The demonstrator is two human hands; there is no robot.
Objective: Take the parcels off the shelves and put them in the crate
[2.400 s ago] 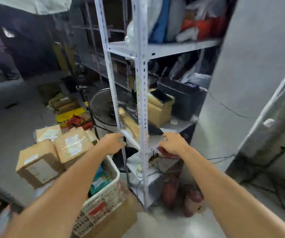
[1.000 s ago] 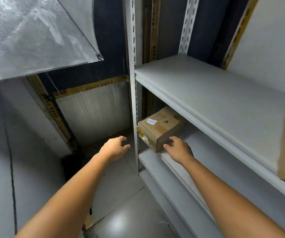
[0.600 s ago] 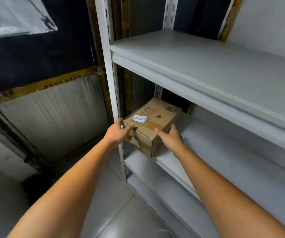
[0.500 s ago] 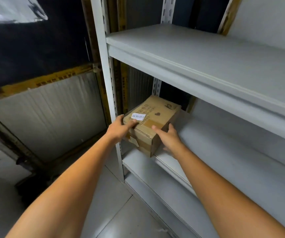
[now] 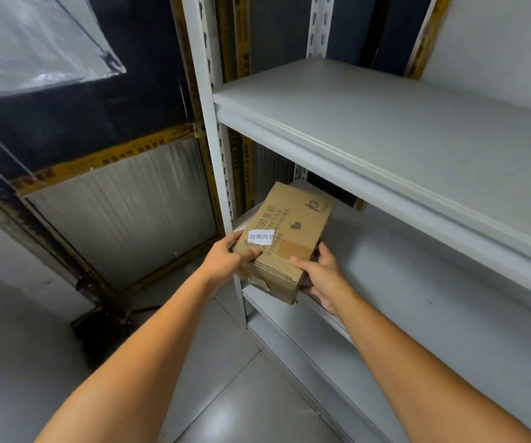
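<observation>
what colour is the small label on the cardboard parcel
The small paper label on the brown cardboard parcel is white with dark print; head view.

A parcel [image 5: 285, 238] lies at the left end of the lower shelf [image 5: 417, 282], jutting past its front edge, beneath the upper shelf [image 5: 385, 123]. The left hand [image 5: 225, 260] grips its left corner, the right hand [image 5: 324, 276] its right side. An upright post [image 5: 213, 155] stands just left.
</observation>
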